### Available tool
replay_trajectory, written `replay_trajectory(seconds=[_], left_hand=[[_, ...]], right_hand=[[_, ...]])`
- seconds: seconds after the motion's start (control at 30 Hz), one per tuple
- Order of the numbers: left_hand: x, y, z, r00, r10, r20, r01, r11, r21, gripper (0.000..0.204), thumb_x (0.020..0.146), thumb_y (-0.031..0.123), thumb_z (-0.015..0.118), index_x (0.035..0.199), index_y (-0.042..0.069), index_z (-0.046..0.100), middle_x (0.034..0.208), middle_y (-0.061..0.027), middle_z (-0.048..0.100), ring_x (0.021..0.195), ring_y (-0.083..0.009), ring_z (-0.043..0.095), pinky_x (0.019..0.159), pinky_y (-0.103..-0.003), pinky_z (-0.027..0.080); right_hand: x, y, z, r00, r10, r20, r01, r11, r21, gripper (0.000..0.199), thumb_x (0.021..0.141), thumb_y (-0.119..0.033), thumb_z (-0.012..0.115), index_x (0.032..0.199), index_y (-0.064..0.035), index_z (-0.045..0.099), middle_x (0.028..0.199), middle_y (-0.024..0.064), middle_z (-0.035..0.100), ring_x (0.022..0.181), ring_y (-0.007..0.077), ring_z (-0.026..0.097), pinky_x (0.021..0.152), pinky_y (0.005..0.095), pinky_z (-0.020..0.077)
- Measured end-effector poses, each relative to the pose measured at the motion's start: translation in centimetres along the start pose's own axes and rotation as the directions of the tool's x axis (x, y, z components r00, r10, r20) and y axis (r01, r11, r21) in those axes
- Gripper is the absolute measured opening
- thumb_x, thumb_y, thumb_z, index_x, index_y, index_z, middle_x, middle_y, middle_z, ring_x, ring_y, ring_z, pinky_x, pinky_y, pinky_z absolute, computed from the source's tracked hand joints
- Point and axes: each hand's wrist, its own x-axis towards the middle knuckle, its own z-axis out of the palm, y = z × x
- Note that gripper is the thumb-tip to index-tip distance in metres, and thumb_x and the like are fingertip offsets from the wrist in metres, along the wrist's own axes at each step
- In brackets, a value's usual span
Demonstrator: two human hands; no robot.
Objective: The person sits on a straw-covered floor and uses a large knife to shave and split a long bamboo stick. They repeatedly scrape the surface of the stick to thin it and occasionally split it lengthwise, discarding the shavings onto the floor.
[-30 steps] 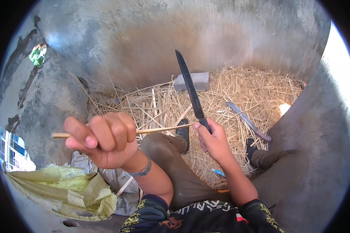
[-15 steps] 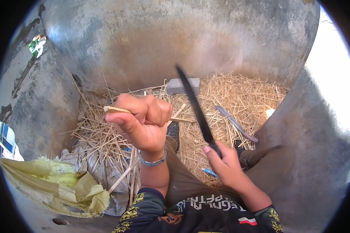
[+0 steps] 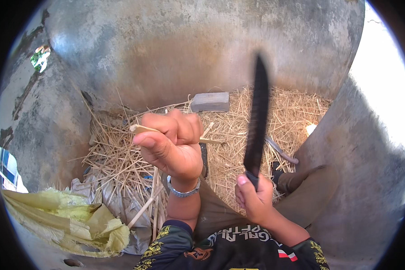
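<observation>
My left hand point(image 3: 173, 144) is closed around a thin, pale strip of wood or bamboo point(image 3: 141, 129). One end juts out past my thumb, and the other sticks out on the right side of my fist. My right hand point(image 3: 256, 193) grips the dark handle of a large knife point(image 3: 257, 117), its broad black blade pointing up and slightly blurred. Blade and strip are apart, with the knife to the right of my left fist.
Straw-like shavings point(image 3: 225, 166) and thin sticks point(image 3: 117, 155) cover the ground. A grey block point(image 3: 210, 102) lies by the curved concrete wall point(image 3: 166, 49). A curved tool point(image 3: 281, 150) rests on the shavings to the right. Yellow sacking point(image 3: 72, 220) lies at lower left.
The knife blade has swung from leaning left to nearly upright, further right. My left hand, still holding the strip, has shifted slightly right.
</observation>
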Motion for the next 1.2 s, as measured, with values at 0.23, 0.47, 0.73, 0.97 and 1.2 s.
replay_trajectory(seconds=[0.23,0.47,0.73,0.97,1.2], left_hand=[[0.5,-0.1,-1.0,0.998,0.027,-0.065,-0.024,0.998,0.049,0.053,0.106,0.057,0.030,0.074,0.015,0.027,0.056,0.0046,0.020,0.048,-0.0082,0.017,0.047,-0.027,0.020],[0.8,-1.2,-0.1,0.946,0.320,-0.055,-0.285,0.899,0.333,0.049,0.108,0.051,0.027,0.075,0.015,0.035,0.096,-0.0046,0.046,0.100,-0.0148,0.045,0.088,-0.035,0.040],[0.4,-0.9,-0.4,0.942,0.305,-0.137,-0.225,0.881,0.417,0.052,0.111,0.044,0.023,0.071,0.014,0.036,0.108,-0.0073,0.045,0.114,-0.0148,0.041,0.094,-0.035,0.039],[0.5,-1.1,0.5,0.898,0.319,-0.304,-0.132,0.853,0.505,0.052,0.110,0.045,0.025,0.072,0.014,0.039,0.121,-0.0077,0.046,0.117,-0.0142,0.041,0.096,-0.034,0.037],[0.1,-1.5,-0.2,0.884,0.385,-0.266,-0.219,0.842,0.493,0.053,0.108,0.050,0.035,0.097,0.003,0.057,0.121,-0.0079,0.047,0.107,-0.0137,0.045,0.091,-0.031,0.040]], right_hand=[[1.5,1.0,-1.3,0.819,0.547,0.171,-0.535,0.837,-0.115,0.031,0.104,-0.029,0.052,0.083,-0.0076,0.048,0.058,-0.0049,0.044,0.048,0.0043,0.043,0.042,0.0238,0.0338],[-0.7,0.5,0.9,0.998,0.059,0.017,-0.061,0.975,0.213,0.025,0.104,-0.025,0.054,0.090,-0.0053,0.051,0.060,-0.0055,0.043,0.048,0.0041,0.041,0.043,0.0244,0.0346],[0.2,-1.8,-0.4,0.998,-0.019,0.062,0.032,0.974,-0.223,0.033,0.102,-0.028,0.054,0.084,0.0001,0.053,0.057,0.0002,0.048,0.051,0.0044,0.039,0.046,0.0280,0.0319],[1.6,2.2,-1.2,0.957,0.212,0.199,-0.141,0.937,-0.321,0.034,0.102,-0.026,0.054,0.079,-0.0002,0.050,0.058,0.0043,0.051,0.049,0.0091,0.042,0.046,0.0317,0.0357],[1.5,-0.3,0.7,0.987,-0.078,0.139,0.117,0.946,-0.302,0.038,0.100,-0.026,0.057,0.073,0.0004,0.052,0.056,0.0083,0.048,0.056,0.0110,0.046,0.053,0.0364,0.0405]])
